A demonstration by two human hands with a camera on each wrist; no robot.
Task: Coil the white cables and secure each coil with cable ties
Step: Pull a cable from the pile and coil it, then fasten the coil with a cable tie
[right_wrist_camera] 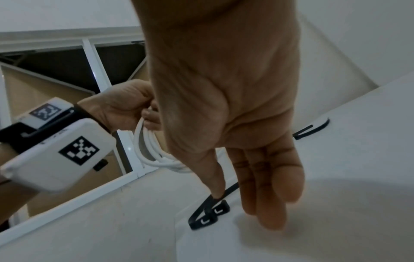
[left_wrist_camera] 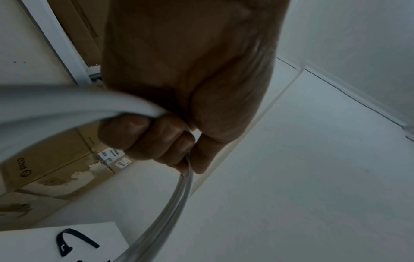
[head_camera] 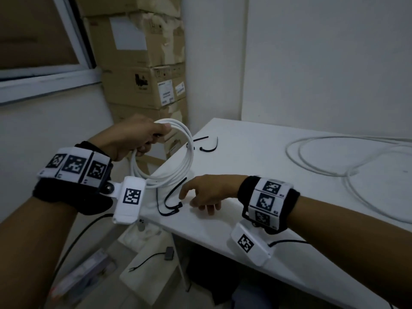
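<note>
The left hand (head_camera: 133, 137) grips a coiled white cable (head_camera: 178, 157) above the worktop's (head_camera: 256, 166) left edge — the right hand (head_camera: 207, 192), fingers relaxed, hovers over black cable ties (head_camera: 171, 201).

Counting what's showing up here: two white cables, one coiled cable (head_camera: 165, 152) being held up at the bench (head_camera: 256, 175) corner and one loose cable (head_camera: 334, 161) lying sprawled over the right side. Black cable ties, I'm getting four: a near pair of ties (head_camera: 170, 200) sitting by the front edge and a far pair of ties (head_camera: 205, 143) lying further back. Two hands working, left hand (head_camera: 133, 137) and right hand (head_camera: 207, 192), each wearing one wrist band with a white camera box. Cardboard boxes (head_camera: 142, 63) stacked in the corner: four, maybe more hiding lower down.
</note>
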